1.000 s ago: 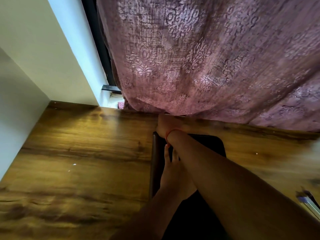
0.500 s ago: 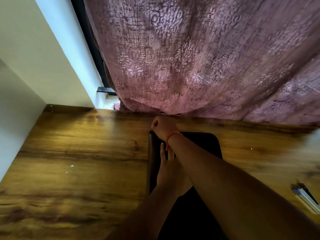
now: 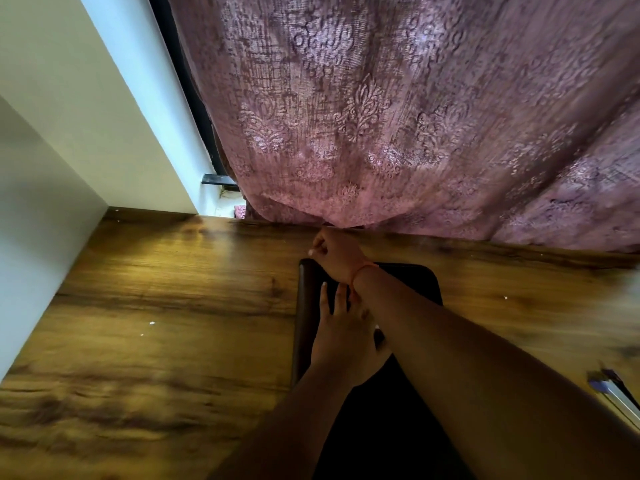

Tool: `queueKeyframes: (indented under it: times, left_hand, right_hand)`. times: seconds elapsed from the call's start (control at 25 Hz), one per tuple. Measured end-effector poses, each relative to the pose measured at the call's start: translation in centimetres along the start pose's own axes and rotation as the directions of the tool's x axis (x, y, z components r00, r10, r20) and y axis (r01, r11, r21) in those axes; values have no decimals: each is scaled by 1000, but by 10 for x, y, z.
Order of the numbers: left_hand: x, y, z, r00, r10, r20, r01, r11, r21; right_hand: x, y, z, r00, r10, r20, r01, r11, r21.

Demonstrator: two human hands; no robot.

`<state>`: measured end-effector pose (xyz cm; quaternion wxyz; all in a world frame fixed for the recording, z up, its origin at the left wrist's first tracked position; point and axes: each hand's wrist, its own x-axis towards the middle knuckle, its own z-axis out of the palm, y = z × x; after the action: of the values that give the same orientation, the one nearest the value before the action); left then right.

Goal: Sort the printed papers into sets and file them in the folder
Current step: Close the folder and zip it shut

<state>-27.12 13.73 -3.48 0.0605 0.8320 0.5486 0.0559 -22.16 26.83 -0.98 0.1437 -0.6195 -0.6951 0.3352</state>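
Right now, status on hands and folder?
Left hand flat on black folder. Right hand curled at far edge, grip unclear. No papers visible. Curtain hangs close.

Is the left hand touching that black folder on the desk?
Touching. The head view shows the left hand lying flat on the black folder, its straight fingers resting on the cover with no gap showing.

Dim warm light, daylight through the curtain (image 3: 398, 116), blurred wide-angle edges.

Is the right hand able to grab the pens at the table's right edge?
Probably not right away: the right hand is stretched far forward near the curtain, while the pens lie far back right. Nothing blocks them, though.
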Motion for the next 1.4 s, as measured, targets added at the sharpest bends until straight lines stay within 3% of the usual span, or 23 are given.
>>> queueKeyframes:
  times: [0.08, 0.2, 0.32, 0.4, 0.56, 0.72, 0.88, 1.12, 1.4]
  left_hand:
    - [2, 2, -3, 1000, 17, 7, -17, 1000, 17]
    - [0, -2, 4, 999, -18, 39, 19, 1000, -16]
    - [-2, -2, 12, 999, -21, 50, 19, 1000, 25]
    - [-2, -1, 10, 999, -7, 51, 4, 998, 60]
    - [-3, -2, 11, 998, -12, 55, 7, 995, 98]
    - [-5, 1, 13, 996, -45, 80, 35, 991, 125]
    - [-42, 12, 16, 979, -196, 49, 189, 976, 111]
    - [-107, 24, 12, 894, -445, 60, 442, 895, 52]
    - [-118, 12, -10, 896, -346, 278, 385, 918, -99]
  right_hand:
    - [-16, 23, -8, 996, -84, 13, 84, 996, -14]
    - [-40, 68, -22, 986, -134, -102, 120, 984, -128]
    - [-73, 111, -29, 980, -129, -152, 48, 891, -452]
    - [-95, 130, -29, 981, -70, -182, -34, 856, -516]
    - [-139, 148, -25, 975, 53, -214, -142, 894, -425]
    - [-170, 149, -15, 976, 52, -212, -116, 946, -303]
    - [-201, 163, -15, 984, -23, -178, -30, 956, -292]
    - [-231, 184, -18, 989, -95, -116, 51, 942, -331]
    - [-256, 175, -13, 991, 10, -137, -44, 966, -253]
